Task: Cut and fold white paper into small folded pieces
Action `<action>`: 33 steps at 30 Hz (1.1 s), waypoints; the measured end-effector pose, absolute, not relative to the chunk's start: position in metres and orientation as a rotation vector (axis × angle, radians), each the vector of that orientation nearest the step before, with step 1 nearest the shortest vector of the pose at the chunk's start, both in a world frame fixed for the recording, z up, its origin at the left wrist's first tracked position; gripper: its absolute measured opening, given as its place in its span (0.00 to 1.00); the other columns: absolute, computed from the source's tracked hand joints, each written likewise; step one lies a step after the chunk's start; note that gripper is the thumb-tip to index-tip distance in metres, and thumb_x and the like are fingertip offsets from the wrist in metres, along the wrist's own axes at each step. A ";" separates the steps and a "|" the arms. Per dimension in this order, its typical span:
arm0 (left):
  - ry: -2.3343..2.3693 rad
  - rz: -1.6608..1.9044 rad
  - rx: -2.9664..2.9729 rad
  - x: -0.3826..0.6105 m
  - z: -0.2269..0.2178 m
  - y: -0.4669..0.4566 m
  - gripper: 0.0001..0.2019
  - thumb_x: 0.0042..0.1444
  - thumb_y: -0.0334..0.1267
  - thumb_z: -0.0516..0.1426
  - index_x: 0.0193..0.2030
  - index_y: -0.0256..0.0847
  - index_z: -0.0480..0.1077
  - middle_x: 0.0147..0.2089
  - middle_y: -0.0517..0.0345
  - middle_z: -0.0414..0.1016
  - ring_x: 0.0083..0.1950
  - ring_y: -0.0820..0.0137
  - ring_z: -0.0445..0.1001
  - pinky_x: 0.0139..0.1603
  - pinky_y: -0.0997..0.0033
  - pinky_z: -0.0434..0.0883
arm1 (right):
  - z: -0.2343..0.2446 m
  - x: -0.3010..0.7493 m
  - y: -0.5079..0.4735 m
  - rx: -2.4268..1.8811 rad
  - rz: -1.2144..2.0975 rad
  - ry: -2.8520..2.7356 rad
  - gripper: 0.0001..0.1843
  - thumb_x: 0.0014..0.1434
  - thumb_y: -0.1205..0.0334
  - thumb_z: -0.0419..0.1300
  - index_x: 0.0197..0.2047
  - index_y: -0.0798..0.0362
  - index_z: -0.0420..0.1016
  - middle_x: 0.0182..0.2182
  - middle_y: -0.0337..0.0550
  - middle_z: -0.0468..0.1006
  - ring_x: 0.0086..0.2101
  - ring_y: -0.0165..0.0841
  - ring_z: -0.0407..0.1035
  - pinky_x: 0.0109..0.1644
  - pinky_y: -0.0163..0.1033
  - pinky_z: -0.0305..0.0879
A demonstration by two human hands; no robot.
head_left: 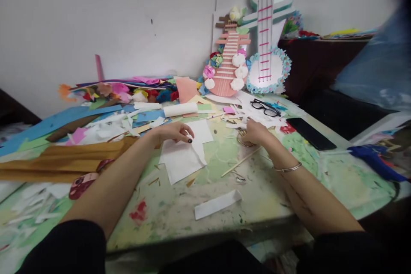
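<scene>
- Bright, even light falls on the table (257, 197) and the white wall (96, 17); only a faint shadow lies under the left hand (175, 132).
- Wide-angle bending curves the table's edges.
- The upper right corner is vignetted dark.
- A blue shape (379, 68) beyond the table's right edge is blurred.

White sheet (184, 156): thin matt paper, creased. Table top (276, 197): matt, rough-looking with dried paint smears; the stick (240, 162) on it is bare pale wood. Phone (310, 133) glossy black, glasses (266, 108) shiny black plastic frame, bangle (288, 168) polished metal, brown strips (64, 156) matt paper.
</scene>
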State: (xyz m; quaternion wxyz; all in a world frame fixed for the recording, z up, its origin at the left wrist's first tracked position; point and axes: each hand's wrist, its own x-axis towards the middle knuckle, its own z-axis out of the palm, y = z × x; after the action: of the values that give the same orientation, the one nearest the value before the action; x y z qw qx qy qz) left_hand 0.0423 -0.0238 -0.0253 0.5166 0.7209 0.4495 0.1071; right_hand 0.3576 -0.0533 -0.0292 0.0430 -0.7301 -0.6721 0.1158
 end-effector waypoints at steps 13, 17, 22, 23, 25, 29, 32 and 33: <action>1.114 1.072 1.358 0.033 -0.056 -0.064 0.27 0.34 0.43 0.69 0.44 0.39 0.73 0.29 0.63 0.71 0.24 0.79 0.65 0.25 0.78 0.58 | -0.036 0.326 -0.073 -1.143 1.221 -1.981 0.33 0.47 0.61 0.66 0.56 0.53 0.63 0.27 0.35 0.69 0.24 0.26 0.64 0.27 0.32 0.61; 1.055 1.092 1.237 0.018 -0.057 -0.075 0.24 0.34 0.46 0.69 0.39 0.37 0.76 0.31 0.57 0.75 0.29 0.73 0.71 0.30 0.74 0.66 | -0.041 0.302 -0.081 -0.886 1.328 -1.688 0.27 0.53 0.49 0.64 0.52 0.54 0.67 0.24 0.32 0.62 0.22 0.24 0.57 0.25 0.31 0.55; 1.045 1.066 1.199 0.020 -0.062 -0.080 0.16 0.32 0.39 0.71 0.30 0.34 0.77 0.28 0.55 0.77 0.29 0.73 0.72 0.30 0.76 0.67 | -0.044 0.288 -0.091 -0.887 1.502 -1.724 0.25 0.55 0.42 0.60 0.41 0.58 0.71 0.23 0.32 0.58 0.22 0.23 0.55 0.25 0.31 0.53; 1.041 1.076 1.197 0.021 -0.062 -0.080 0.15 0.32 0.38 0.71 0.29 0.34 0.77 0.28 0.55 0.77 0.29 0.73 0.72 0.30 0.76 0.67 | -0.043 0.289 -0.092 -0.882 1.504 -1.768 0.26 0.54 0.43 0.62 0.42 0.59 0.71 0.23 0.33 0.59 0.22 0.24 0.55 0.25 0.31 0.54; 1.029 1.118 1.183 0.021 -0.057 -0.080 0.14 0.34 0.38 0.70 0.30 0.36 0.77 0.28 0.58 0.77 0.29 0.73 0.72 0.30 0.77 0.67 | -0.041 0.291 -0.095 -0.802 1.588 -1.753 0.28 0.51 0.43 0.64 0.44 0.58 0.71 0.25 0.35 0.62 0.24 0.25 0.58 0.28 0.32 0.58; 0.943 1.273 1.095 0.013 -0.039 -0.086 0.12 0.37 0.37 0.69 0.30 0.38 0.75 0.27 0.63 0.76 0.27 0.77 0.71 0.29 0.80 0.67 | -0.035 0.293 -0.103 -0.547 2.001 -1.481 0.36 0.51 0.32 0.57 0.49 0.56 0.70 0.31 0.40 0.68 0.26 0.28 0.63 0.32 0.36 0.65; 0.890 1.358 1.000 0.007 -0.028 -0.091 0.12 0.38 0.36 0.69 0.31 0.38 0.75 0.26 0.65 0.76 0.25 0.79 0.70 0.27 0.81 0.67 | -0.036 0.291 -0.108 -0.402 2.157 -1.470 0.42 0.47 0.28 0.56 0.47 0.59 0.72 0.31 0.43 0.69 0.27 0.29 0.65 0.31 0.36 0.65; 0.874 1.378 0.980 0.006 -0.025 -0.093 0.13 0.38 0.36 0.69 0.31 0.38 0.75 0.27 0.65 0.76 0.25 0.79 0.71 0.27 0.81 0.67 | -0.037 0.291 -0.109 -0.372 2.178 -1.490 0.42 0.47 0.28 0.56 0.47 0.60 0.72 0.31 0.44 0.70 0.27 0.29 0.65 0.30 0.35 0.65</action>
State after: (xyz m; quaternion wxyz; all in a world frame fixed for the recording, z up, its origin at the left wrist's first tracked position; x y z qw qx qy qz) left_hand 0.0058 -0.0928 -0.0254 0.5802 0.4194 0.3739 0.5896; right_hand 0.2908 -0.1089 -0.0371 0.2360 -0.1356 -0.5433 0.7942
